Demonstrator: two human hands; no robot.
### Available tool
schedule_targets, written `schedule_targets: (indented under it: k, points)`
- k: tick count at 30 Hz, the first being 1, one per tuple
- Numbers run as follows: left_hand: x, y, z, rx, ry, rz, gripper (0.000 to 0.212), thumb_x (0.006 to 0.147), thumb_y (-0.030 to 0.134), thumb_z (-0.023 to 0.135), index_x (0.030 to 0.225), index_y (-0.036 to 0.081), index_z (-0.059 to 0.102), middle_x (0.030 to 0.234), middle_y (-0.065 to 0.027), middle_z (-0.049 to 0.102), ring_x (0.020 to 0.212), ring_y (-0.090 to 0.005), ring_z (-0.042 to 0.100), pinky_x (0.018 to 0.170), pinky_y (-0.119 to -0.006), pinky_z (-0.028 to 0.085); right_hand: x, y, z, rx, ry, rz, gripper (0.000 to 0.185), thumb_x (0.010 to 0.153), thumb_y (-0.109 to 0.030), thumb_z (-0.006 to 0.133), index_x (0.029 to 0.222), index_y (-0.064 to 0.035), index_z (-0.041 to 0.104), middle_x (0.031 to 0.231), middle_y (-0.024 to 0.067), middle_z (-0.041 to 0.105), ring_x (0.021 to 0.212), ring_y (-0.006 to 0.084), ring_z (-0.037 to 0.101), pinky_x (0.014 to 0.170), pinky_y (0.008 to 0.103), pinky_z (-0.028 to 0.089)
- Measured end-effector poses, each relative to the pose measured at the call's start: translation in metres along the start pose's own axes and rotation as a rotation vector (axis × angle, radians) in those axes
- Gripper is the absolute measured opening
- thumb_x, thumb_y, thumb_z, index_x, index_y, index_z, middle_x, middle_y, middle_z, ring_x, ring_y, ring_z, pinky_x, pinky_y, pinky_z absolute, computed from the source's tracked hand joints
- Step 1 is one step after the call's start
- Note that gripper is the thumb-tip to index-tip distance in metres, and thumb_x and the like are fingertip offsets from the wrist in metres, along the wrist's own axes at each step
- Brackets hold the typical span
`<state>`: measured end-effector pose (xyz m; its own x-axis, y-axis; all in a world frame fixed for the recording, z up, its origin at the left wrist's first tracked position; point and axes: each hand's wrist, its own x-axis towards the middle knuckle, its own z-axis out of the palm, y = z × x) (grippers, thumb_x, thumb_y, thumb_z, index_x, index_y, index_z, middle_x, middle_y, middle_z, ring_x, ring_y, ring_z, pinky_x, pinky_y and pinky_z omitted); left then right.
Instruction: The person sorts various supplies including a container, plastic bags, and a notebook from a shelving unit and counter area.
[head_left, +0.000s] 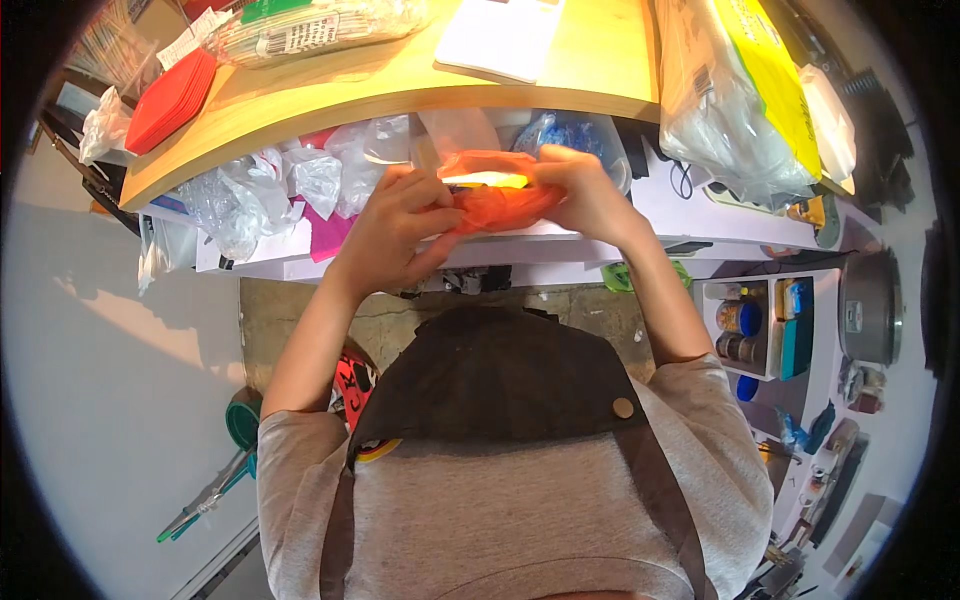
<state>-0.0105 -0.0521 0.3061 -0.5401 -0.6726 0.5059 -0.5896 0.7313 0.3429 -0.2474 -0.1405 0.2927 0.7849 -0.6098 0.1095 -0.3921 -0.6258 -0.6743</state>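
An orange-red plastic bag (506, 208) is stretched between both hands just in front of the wooden counter edge, and its mouth looks partly spread, with something bright yellow and white showing in the gap. My left hand (409, 229) grips its left side with bent fingers. The right side is pinched by my right hand (581, 187), thumb and fingers around the rim. Behind the hands, under the counter top, lie crumpled clear plastic bags (315, 176) and a clear container with blue contents (562, 135).
Above is a wooden counter (390, 94) with red square trays (171, 101), a pack of wrapped sticks (307, 30) and a white pad (499, 37). A large plastic-wrapped package (735, 97) stands at right. Shelves with jars (739, 319) are lower right.
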Motion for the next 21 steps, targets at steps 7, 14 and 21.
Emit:
schedule_targets:
  k: [7,14,21]
  points:
    - [0.023,0.019,-0.008,-0.25,0.157,-0.573,0.015,0.078,0.015,0.059,0.083,0.001,0.06,0.076,-0.0105,0.055,0.07,-0.0267,0.055,0.064,-0.035,0.045,-0.014,-0.014,0.001,-0.174,0.346,-0.256,0.022,0.055,0.008,0.063,0.069,-0.0012,0.049,0.073,0.0093,0.037,0.07,0.025,0.044,0.059,0.0326,0.039]
    - [0.054,0.033,-0.011,-0.155,-0.193,-0.491,0.044,0.073,0.01,0.064,0.115,0.003,0.052,0.1,-0.0162,0.06,0.093,-0.0284,0.059,0.079,-0.034,0.046,-0.013,-0.031,0.006,-0.146,0.473,-0.489,0.028,0.053,0.005,0.066,0.062,-0.0026,0.041,0.073,0.0082,0.037,0.068,0.0242,0.04,0.058,0.0315,0.038]
    - [0.051,0.017,-0.008,-0.354,-0.261,-0.403,0.068,0.067,0.002,0.064,0.13,0.006,0.038,0.118,-0.018,0.052,0.107,-0.0308,0.053,0.09,-0.035,0.042,-0.009,-0.04,0.001,-0.092,0.5,-0.633,0.028,0.05,0.004,0.066,0.062,-0.0028,0.041,0.072,0.0083,0.035,0.067,0.0246,0.04,0.061,0.034,0.039]
